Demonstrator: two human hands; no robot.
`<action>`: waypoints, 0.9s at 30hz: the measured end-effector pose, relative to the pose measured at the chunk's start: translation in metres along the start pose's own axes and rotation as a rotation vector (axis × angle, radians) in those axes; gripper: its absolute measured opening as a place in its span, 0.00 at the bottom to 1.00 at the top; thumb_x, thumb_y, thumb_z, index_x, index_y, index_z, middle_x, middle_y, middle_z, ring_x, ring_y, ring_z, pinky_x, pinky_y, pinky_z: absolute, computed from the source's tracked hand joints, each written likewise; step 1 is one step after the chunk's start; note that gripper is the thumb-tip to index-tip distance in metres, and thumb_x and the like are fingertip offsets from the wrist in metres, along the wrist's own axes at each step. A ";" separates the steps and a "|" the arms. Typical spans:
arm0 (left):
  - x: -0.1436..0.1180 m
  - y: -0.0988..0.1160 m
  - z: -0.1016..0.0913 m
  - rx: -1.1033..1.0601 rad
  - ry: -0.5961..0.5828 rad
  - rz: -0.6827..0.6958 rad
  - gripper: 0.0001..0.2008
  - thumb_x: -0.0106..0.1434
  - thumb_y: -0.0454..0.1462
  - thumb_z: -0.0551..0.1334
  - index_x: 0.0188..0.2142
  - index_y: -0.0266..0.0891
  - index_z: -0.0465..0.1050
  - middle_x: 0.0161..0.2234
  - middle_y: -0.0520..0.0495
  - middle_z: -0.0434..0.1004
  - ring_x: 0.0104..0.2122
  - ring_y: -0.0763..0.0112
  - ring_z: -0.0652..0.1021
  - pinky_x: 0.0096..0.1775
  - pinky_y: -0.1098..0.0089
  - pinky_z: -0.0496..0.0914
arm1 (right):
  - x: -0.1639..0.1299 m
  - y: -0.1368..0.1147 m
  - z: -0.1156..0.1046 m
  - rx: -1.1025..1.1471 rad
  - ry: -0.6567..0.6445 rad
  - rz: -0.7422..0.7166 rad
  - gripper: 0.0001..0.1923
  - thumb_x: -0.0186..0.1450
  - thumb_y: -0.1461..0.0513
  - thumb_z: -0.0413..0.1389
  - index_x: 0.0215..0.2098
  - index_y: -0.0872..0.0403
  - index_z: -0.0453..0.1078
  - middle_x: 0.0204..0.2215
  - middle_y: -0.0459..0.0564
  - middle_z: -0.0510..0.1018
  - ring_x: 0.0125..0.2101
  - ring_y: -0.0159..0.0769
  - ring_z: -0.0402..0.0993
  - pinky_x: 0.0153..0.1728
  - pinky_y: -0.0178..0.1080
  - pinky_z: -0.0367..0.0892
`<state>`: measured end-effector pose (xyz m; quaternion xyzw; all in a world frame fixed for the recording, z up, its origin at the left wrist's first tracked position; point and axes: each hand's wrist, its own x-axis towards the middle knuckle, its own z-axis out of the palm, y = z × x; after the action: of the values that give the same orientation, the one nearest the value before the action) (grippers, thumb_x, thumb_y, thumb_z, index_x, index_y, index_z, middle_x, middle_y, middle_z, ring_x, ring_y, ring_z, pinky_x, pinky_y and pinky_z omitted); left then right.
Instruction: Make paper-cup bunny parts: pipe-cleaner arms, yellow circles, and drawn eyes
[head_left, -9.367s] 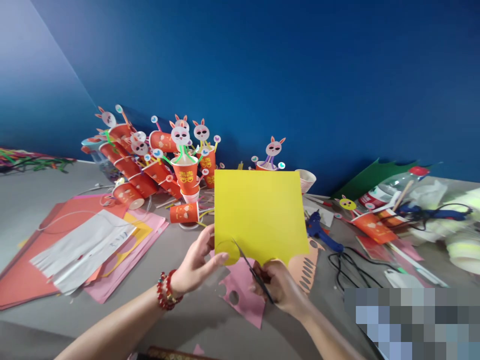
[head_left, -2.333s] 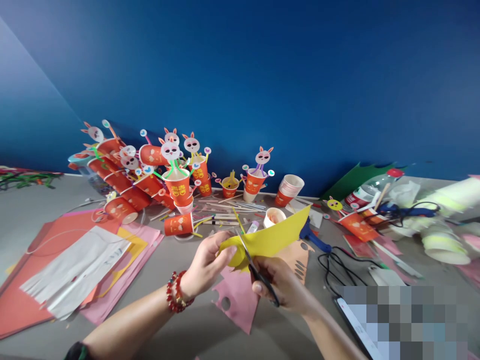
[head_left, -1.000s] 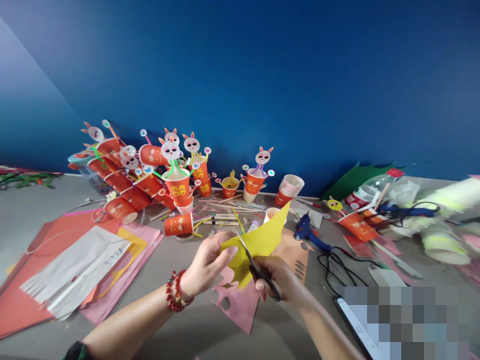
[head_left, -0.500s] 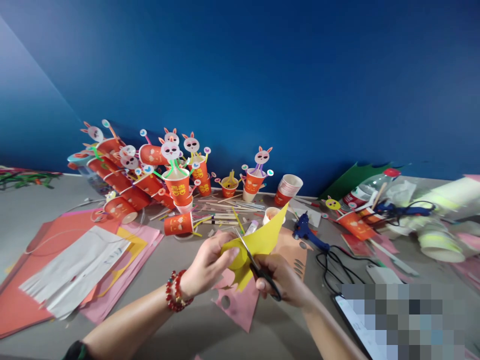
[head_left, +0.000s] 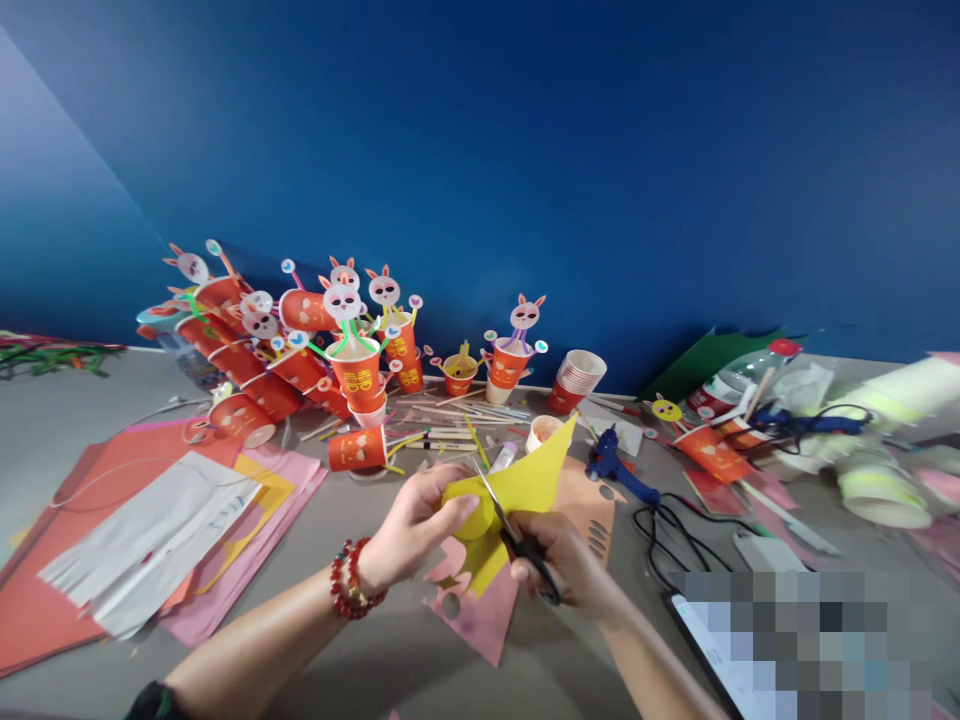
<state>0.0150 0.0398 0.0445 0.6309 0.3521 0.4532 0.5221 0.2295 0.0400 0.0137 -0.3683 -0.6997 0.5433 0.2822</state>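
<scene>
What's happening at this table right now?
A person's left hand holds a piece of yellow paper while the right hand grips black-handled scissors, their blades at the paper. A pink sheet with a round hole lies on the table below. Red cups, several with rabbit faces, sit further back.

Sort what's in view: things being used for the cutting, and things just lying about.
In use:
- scissors, in the right hand
- yellow sheet, held by the left hand

Apparently just lying about, untouched:
- blue glue gun
- pink paper with holes
- white sheet
- stacked paper cups
- red-capped bottle
</scene>
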 end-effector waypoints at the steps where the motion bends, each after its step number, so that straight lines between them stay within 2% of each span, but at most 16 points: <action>1: 0.000 -0.001 0.001 -0.013 0.014 -0.014 0.16 0.68 0.46 0.58 0.32 0.35 0.70 0.31 0.48 0.70 0.27 0.74 0.68 0.28 0.75 0.64 | 0.000 0.001 0.001 -0.006 0.012 -0.006 0.35 0.54 0.30 0.54 0.21 0.52 0.55 0.14 0.39 0.61 0.16 0.26 0.54 0.17 0.31 0.48; 6: -0.002 -0.010 0.003 -0.105 0.089 -0.074 0.16 0.67 0.48 0.60 0.37 0.35 0.72 0.31 0.48 0.70 0.28 0.73 0.68 0.30 0.75 0.65 | -0.002 0.004 0.006 0.080 0.042 0.071 0.35 0.51 0.31 0.58 0.22 0.52 0.56 0.15 0.41 0.65 0.15 0.26 0.59 0.17 0.30 0.52; 9: -0.003 -0.011 0.004 -0.102 0.085 -0.043 0.15 0.68 0.47 0.59 0.37 0.36 0.71 0.31 0.49 0.69 0.28 0.74 0.68 0.30 0.75 0.65 | -0.004 0.001 0.008 0.144 0.024 0.118 0.35 0.49 0.32 0.60 0.22 0.52 0.56 0.15 0.41 0.66 0.16 0.27 0.61 0.17 0.30 0.54; 15: -0.002 0.001 0.003 0.067 0.018 0.085 0.15 0.70 0.44 0.56 0.32 0.36 0.69 0.33 0.47 0.70 0.32 0.70 0.69 0.36 0.70 0.66 | -0.005 -0.011 0.009 0.090 0.038 0.075 0.35 0.50 0.31 0.59 0.22 0.53 0.59 0.17 0.43 0.66 0.18 0.26 0.57 0.19 0.30 0.51; 27: -0.002 0.000 0.004 -0.003 0.001 0.063 0.15 0.69 0.43 0.56 0.28 0.37 0.64 0.30 0.49 0.67 0.30 0.71 0.68 0.33 0.71 0.64 | -0.007 -0.012 0.005 0.026 0.016 0.031 0.35 0.54 0.31 0.56 0.23 0.54 0.61 0.17 0.43 0.66 0.18 0.28 0.60 0.19 0.32 0.52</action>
<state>0.0183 0.0360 0.0440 0.6408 0.3317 0.4703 0.5081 0.2267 0.0299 0.0246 -0.3796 -0.6845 0.5538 0.2842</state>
